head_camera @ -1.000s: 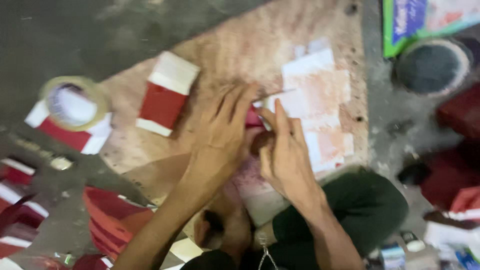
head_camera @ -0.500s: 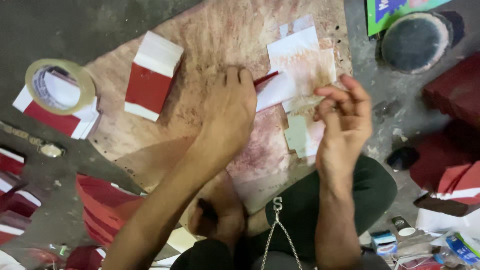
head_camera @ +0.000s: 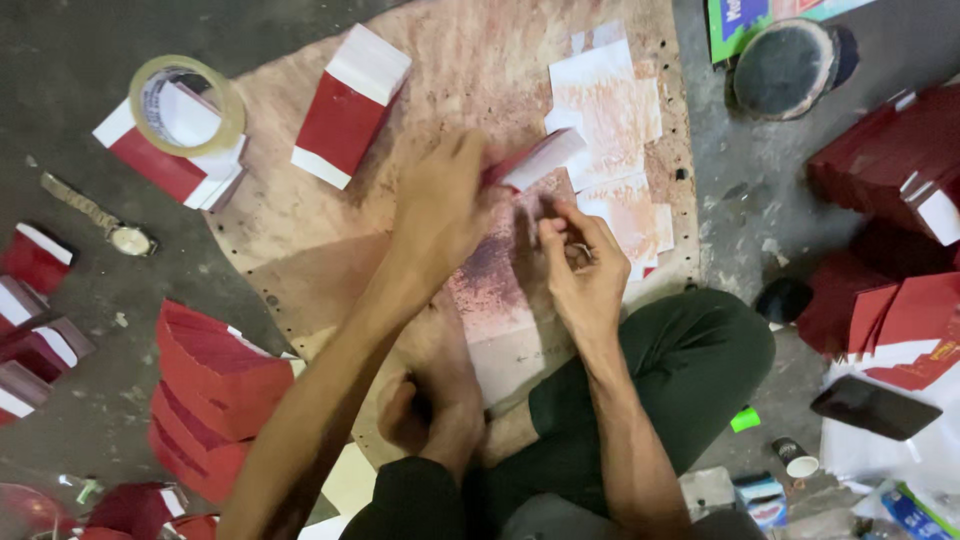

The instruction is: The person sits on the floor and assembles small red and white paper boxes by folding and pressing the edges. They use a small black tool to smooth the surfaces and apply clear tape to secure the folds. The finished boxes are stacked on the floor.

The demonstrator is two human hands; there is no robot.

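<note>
My left hand (head_camera: 445, 205) grips a folded red and white paper piece (head_camera: 535, 162) and holds it just above a stained brown board (head_camera: 300, 230). My right hand (head_camera: 580, 265) sits right below that piece, fingers curled, thumb and fingertips near its lower edge; whether it holds anything is hidden. A patch of stained white sheets (head_camera: 610, 110) lies on the board beyond both hands. A stack of red and white folded pieces (head_camera: 350, 105) rests on the board to the left.
A tape roll (head_camera: 187, 105) lies on more red and white pieces at upper left, a wristwatch (head_camera: 105, 220) below it. Red paper piles (head_camera: 215, 385) sit at lower left and far right (head_camera: 900, 200). A round dark lid (head_camera: 785, 65) and a phone (head_camera: 875, 408) lie right.
My left hand has lifted the red and white piece off the sheets. My right hand has dropped from a raised, spread position to curl just under the piece.
</note>
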